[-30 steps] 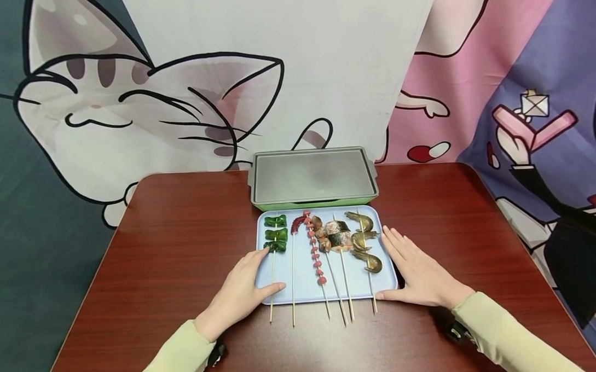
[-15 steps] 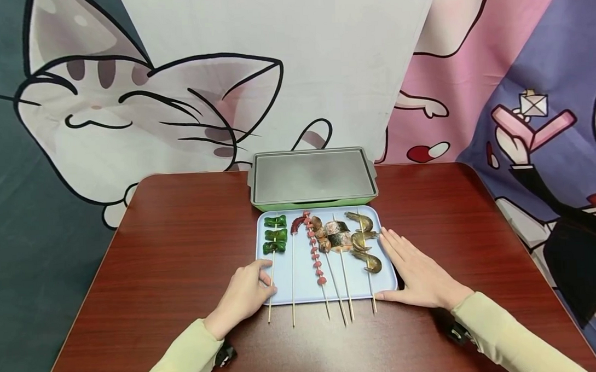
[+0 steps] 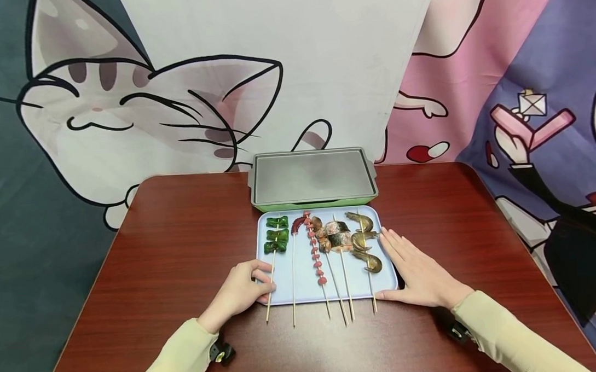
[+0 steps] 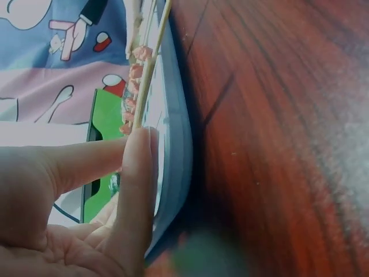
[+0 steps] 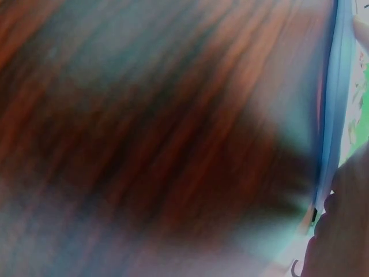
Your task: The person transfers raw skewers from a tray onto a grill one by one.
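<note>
At the tray's left edge my left hand [image 3: 236,292] pinches the bare stick of a green pepper skewer [image 3: 277,235] between thumb and forefinger. The left wrist view shows the wooden stick [image 4: 147,81] rising from those fingertips. My right hand [image 3: 421,272] lies with straight fingers along the right edge of the light blue tray [image 3: 309,293]. On the tray are a dark red curled skewer [image 3: 297,224], a skewer of small pink slices [image 3: 314,248], a brown shell-like skewer [image 3: 321,234], a fish piece skewer [image 3: 339,236] and a shrimp skewer [image 3: 365,241].
Directly behind the tray stands a green electric griddle [image 3: 313,177] with a flat grey plate. Both sit on a reddish-brown wooden table [image 3: 191,228]. A printed cartoon cloth [image 3: 333,70] hangs behind the table. Several stick ends stick out over the tray's front edge.
My left hand has drawn back from beside the green peppers and now pinches their stick lower down. The peppers have shifted slightly to the right. My right hand has stayed put.
</note>
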Motion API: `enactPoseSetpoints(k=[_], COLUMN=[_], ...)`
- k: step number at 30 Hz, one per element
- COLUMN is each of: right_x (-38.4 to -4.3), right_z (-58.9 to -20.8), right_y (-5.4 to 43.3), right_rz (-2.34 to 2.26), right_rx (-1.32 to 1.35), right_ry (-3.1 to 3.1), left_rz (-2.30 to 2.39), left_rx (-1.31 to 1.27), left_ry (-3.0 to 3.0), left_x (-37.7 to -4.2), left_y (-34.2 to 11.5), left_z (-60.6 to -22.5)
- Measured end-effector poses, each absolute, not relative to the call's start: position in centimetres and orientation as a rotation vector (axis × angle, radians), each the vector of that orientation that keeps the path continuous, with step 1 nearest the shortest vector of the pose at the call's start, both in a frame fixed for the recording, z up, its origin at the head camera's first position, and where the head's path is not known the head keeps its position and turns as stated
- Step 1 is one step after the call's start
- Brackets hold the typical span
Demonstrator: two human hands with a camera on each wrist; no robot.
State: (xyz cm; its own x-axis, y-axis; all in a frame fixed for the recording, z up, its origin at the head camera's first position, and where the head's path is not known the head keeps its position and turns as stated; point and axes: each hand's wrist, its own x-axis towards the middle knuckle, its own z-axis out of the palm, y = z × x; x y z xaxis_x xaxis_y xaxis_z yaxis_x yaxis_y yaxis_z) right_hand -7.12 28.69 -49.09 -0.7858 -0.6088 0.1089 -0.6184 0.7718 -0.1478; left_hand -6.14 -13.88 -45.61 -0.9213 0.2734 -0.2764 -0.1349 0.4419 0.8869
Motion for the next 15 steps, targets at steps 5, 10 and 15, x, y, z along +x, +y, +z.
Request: enactPoseSetpoints(k=[5, 10, 15], right_x=[-7.1, -7.0, -7.0], right_z=[-49.0, -48.9, -48.9], right_y=[28.7, 28.6, 28.6], right_rz=[0.273, 0.281, 0.285], right_rx=[0.992, 0.99, 0.994], right_ry=[-2.926, -2.927, -2.912], left_rz=[1.522, 1.546, 1.563], left_rx=[0.089, 0.097, 0.144], left_ry=[2.31, 2.292, 2.267], left_x=[-5.7, -5.3, -5.0], left_y=[-14.0, -14.1, -13.9], left_z=[-45.5, -45.1, -44.6])
